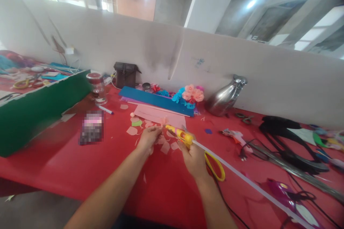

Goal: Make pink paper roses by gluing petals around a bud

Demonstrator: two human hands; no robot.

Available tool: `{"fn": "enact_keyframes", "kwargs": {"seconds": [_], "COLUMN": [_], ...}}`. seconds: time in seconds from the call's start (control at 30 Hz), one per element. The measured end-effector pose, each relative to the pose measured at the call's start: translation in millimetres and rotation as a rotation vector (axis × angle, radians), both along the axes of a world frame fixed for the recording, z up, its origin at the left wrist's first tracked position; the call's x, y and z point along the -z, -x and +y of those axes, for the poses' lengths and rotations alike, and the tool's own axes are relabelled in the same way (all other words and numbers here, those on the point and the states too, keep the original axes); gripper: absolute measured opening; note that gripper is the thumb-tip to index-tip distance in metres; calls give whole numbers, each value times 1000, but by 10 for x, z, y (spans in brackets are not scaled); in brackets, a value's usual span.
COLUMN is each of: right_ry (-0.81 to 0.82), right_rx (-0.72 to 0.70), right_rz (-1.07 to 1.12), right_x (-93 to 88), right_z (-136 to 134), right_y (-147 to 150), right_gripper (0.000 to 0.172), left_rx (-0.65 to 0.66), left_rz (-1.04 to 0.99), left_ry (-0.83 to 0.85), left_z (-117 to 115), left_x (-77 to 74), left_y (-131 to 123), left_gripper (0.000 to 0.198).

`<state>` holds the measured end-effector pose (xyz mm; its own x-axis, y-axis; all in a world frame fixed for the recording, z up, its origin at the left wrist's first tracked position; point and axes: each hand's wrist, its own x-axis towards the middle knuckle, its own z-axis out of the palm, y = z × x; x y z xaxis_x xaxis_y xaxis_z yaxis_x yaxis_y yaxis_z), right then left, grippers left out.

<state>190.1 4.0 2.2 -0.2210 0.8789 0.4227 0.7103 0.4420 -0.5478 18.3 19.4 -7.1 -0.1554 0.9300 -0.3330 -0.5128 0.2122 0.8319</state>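
My right hand (pixel 194 155) is wrapped round a yellow glue gun (pixel 181 135), whose long white glue stick (pixel 242 176) runs out to the lower right. The gun's tip points left, toward my left hand (pixel 150 139). That hand's fingers are pinched together on a small pale pink paper flower (pixel 164 121), close to the tip. Cut pink paper petals (pixel 132 131) and a green piece (pixel 137 123) lie around and behind the hands. Behind them is a flat pink sheet (pixel 150 113). Yellow-handled scissors (pixel 217 167) rest beside my right wrist.
A blue paper stack (pixel 156 100), finished paper flowers (pixel 192 94) and a metal jug (pixel 225 96) stand toward the wall. At left are a glass jar (pixel 97 88), a pen (pixel 106 110) and a green divider (pixel 45 109). Another glue gun (pixel 236 137) and cables lie at right.
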Motion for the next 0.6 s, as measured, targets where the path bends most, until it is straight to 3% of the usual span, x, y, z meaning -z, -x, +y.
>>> {"fn": "enact_keyframes", "kwargs": {"seconds": [0.6], "right_ry": [-34], "right_rx": [22], "right_rz": [-107], "right_x": [-21], "right_z": [-13], "right_y": [13], "right_gripper": [33], "left_rx": [-11], "left_rz": [41], "left_ry": [9], "left_z": [-11], "left_x": [-17], "left_y": [-1], "left_gripper": [21]}}
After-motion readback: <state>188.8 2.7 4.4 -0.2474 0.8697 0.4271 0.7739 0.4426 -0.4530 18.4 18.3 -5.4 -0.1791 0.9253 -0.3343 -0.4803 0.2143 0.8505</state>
